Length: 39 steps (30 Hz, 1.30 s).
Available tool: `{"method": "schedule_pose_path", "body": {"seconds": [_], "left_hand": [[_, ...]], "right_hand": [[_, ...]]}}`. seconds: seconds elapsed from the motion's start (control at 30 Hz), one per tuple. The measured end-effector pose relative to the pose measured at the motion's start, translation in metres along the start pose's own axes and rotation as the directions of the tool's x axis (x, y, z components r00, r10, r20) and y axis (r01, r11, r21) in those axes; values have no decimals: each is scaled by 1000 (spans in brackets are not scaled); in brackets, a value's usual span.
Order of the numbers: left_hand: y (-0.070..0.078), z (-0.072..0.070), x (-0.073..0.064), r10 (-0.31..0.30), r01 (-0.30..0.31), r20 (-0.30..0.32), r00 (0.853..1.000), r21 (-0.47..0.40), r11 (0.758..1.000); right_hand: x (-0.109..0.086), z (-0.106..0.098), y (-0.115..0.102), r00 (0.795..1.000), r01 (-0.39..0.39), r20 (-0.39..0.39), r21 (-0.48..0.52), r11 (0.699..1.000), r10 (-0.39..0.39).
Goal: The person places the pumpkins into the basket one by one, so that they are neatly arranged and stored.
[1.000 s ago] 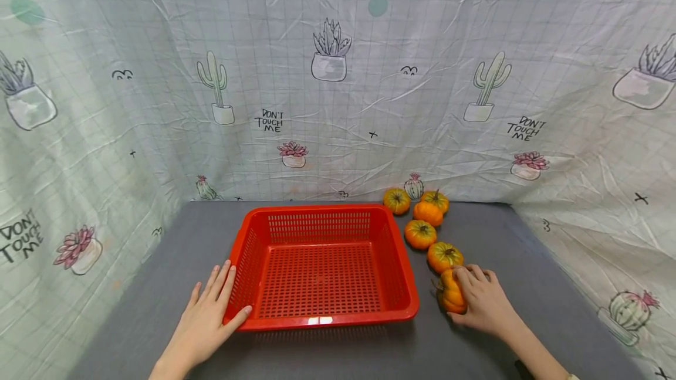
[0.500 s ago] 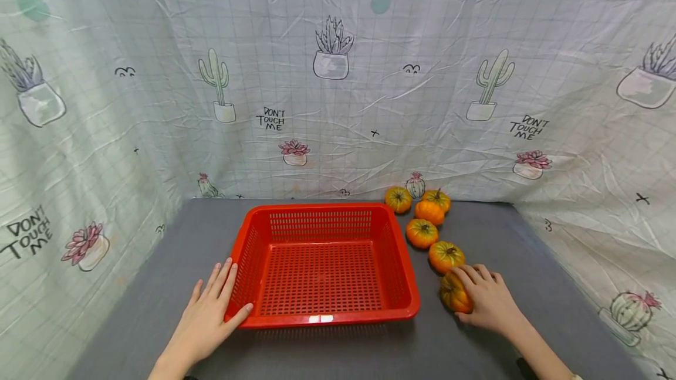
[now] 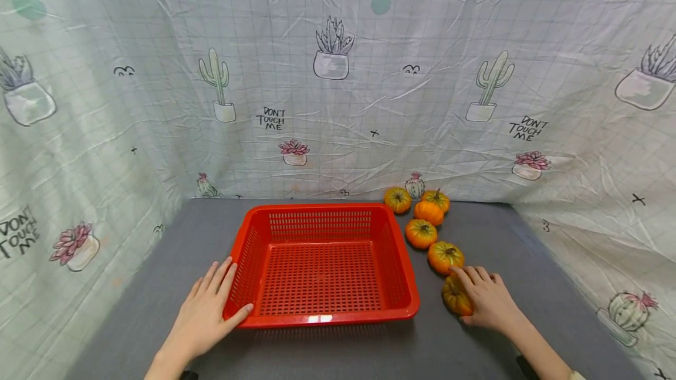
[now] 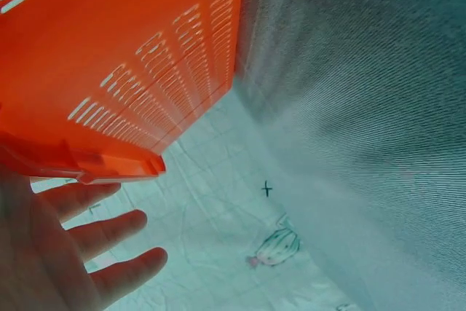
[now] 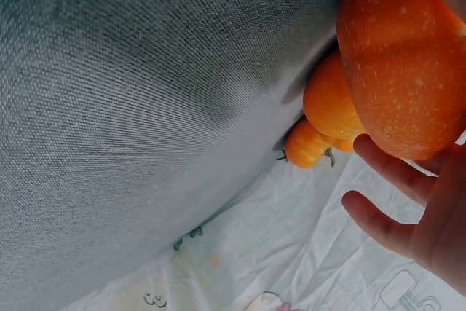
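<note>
A red plastic basket [image 3: 320,281] stands on the grey table, its bottom bare. My left hand [image 3: 199,316] rests at its left side, fingers straight along the outer edge and thumb on the front left corner of the rim. In the left wrist view the fingers [image 4: 109,232] stretch out below the rim, spread apart. To the right of the basket my right hand [image 3: 488,302] holds a small orange-green pumpkin [image 3: 455,297] from its right side. The right wrist view shows that pumpkin's orange skin [image 5: 404,63] between the thumb side and the fingers.
Several more small pumpkins line the basket's right side: one [image 3: 445,257] close to the held one, another [image 3: 421,234] behind it, and others [image 3: 429,213] towards the back. A printed cloth [image 3: 338,104] hangs behind and at both sides of the table [image 3: 338,356].
The pumpkin in my right hand has turned, its stem no longer pointing left and its greener side now showing; it has shifted slightly right with the hand. My left hand stays at the basket.
</note>
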<state>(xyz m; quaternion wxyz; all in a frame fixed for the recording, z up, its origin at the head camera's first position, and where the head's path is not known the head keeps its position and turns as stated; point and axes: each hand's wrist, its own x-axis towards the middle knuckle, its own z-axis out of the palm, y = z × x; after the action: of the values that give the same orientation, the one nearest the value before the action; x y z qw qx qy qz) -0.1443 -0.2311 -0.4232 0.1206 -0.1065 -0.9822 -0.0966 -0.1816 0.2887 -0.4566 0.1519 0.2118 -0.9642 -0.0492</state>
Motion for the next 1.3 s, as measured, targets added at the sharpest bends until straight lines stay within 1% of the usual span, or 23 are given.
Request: {"method": "schedule_pose_path", "body": {"seconds": [0.13,0.3,0.4,0.47,0.57,0.7,0.87,1.07,1.3], "left_hand": [[0,3,0,14,-14,-7,1000,-7,1000],[1,7,-1,3,-3,12,1000,-37,999],[1,8,-1,3,-3,14,1000,-33,999],[2,8,0,5,-5,14,1000,-26,1000],[1,8,0,6,-6,14,1000,-14,1000],[1,7,1,10,-10,12,1000,-6,1000],[0,8,1,14,-14,6,1000,-12,1000],[-2,7,2,4,-3,19,1000,-14,1000],[-2,8,2,4,-4,15,1000,-16,1000]], "right_hand": [[-2,1,0,1000,-9,15,8,1000,9],[-4,3,2,1000,-19,-3,34,999,20],[-2,5,3,1000,-22,-19,41,999,23],[0,5,3,999,-18,-46,48,999,21],[6,4,3,994,-7,-109,64,998,14],[16,0,2,986,-4,-166,95,995,20],[29,-8,0,977,-18,-205,169,985,53],[45,-21,-6,964,-17,-251,251,968,83],[59,-31,-13,960,-25,-258,304,952,107]]}}
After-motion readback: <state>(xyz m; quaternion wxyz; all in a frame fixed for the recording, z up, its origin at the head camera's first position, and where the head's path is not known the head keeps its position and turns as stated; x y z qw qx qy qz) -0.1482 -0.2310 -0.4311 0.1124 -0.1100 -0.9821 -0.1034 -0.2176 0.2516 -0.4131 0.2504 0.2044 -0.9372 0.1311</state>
